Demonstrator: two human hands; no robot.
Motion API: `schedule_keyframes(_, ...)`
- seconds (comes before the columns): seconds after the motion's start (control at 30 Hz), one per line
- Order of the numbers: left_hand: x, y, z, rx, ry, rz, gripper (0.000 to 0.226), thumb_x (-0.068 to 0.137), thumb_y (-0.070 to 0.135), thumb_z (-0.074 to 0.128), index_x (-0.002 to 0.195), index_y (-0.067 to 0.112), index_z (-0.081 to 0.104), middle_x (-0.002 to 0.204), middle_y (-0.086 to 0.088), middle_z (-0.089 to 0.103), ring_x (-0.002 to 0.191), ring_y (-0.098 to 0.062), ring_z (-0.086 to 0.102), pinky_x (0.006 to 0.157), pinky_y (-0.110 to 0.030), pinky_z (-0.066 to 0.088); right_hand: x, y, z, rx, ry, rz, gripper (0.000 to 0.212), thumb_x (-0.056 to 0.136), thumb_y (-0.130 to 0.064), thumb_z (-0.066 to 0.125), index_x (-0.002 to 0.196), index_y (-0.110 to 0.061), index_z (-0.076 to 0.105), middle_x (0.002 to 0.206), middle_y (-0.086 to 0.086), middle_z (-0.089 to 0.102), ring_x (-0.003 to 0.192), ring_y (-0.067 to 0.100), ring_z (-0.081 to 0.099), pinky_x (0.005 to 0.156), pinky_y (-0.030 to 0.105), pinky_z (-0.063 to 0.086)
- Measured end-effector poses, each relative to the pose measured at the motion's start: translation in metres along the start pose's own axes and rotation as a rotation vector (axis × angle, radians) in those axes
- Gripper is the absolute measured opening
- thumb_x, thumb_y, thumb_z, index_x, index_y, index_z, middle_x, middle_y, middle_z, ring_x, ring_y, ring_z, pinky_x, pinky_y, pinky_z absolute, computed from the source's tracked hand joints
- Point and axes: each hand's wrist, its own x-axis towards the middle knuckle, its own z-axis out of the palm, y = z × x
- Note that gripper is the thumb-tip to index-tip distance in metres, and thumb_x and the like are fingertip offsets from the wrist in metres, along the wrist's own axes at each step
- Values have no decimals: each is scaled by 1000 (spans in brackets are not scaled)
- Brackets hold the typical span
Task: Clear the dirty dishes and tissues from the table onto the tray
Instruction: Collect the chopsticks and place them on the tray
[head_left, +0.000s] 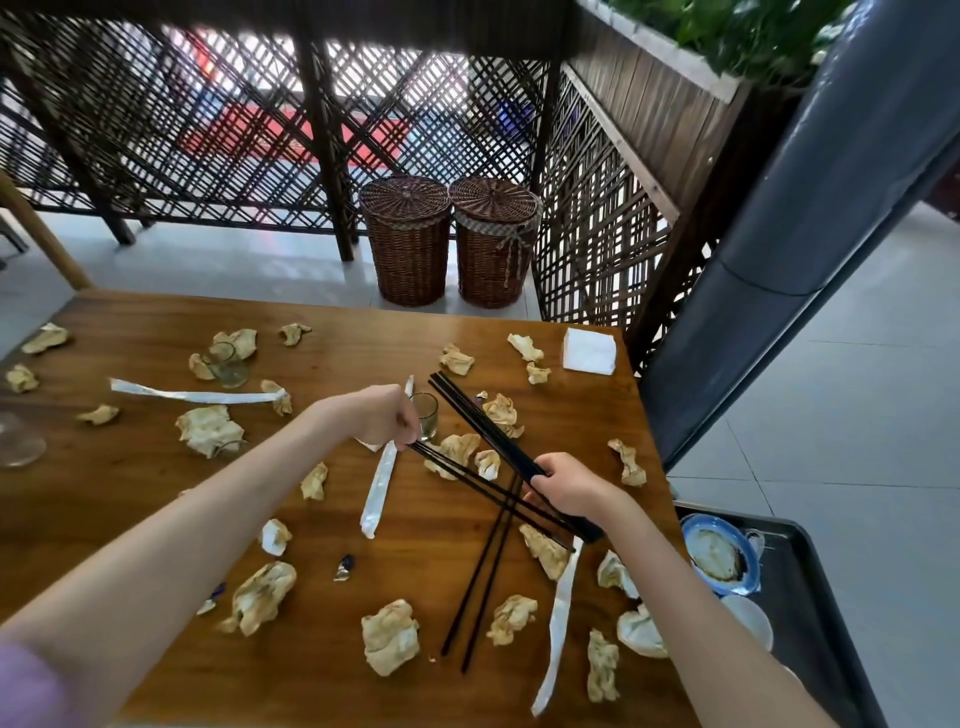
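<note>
Head view: we're gathering chopsticks; our right hand (569, 486) grips a bundle (488, 426), left hand (387, 418) pinches another pair (483, 486). Next, carry them to the tray (826, 613) at four o'clock.

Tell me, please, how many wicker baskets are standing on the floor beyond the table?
2. One wicker basket stands on the left, the other wicker basket right beside it, both lidded and set against the lattice screen. More may be hidden outside the view.
</note>
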Motion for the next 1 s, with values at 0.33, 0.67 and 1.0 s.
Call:
schedule_keyframes(0.33, 1, 6, 3, 15, 4, 6, 16, 90, 11, 58, 95, 16, 73, 79, 8, 67, 69, 1, 55, 62, -14, 39, 2, 19, -3, -80, -64, 4, 31, 98, -19, 45, 127, -13, 52, 131, 7, 52, 97, 15, 62, 85, 30, 53)
schedule_keyframes(0.67, 12, 14, 3, 94, 59, 22, 15, 87, 13, 59, 78, 23, 64, 85, 6, 64, 76, -9, 57, 69, -21, 45, -8, 19, -2, 90, -169, -3, 29, 100, -18, 36, 126, -19, 46, 83, 4, 64, 61, 11, 60, 55, 24, 50)
schedule_keyframes(1.0, 25, 26, 1, 95, 87, -37, 11, 87, 14, 60, 84, 13, 71, 88, -3, 68, 76, -17, 59, 71, -28, 51, -14, 29, -1, 154, -150, -104, 19, 100, -28, 39, 114, -22, 49, 73, 1, 55, 56, 10, 49, 50, 22, 41)
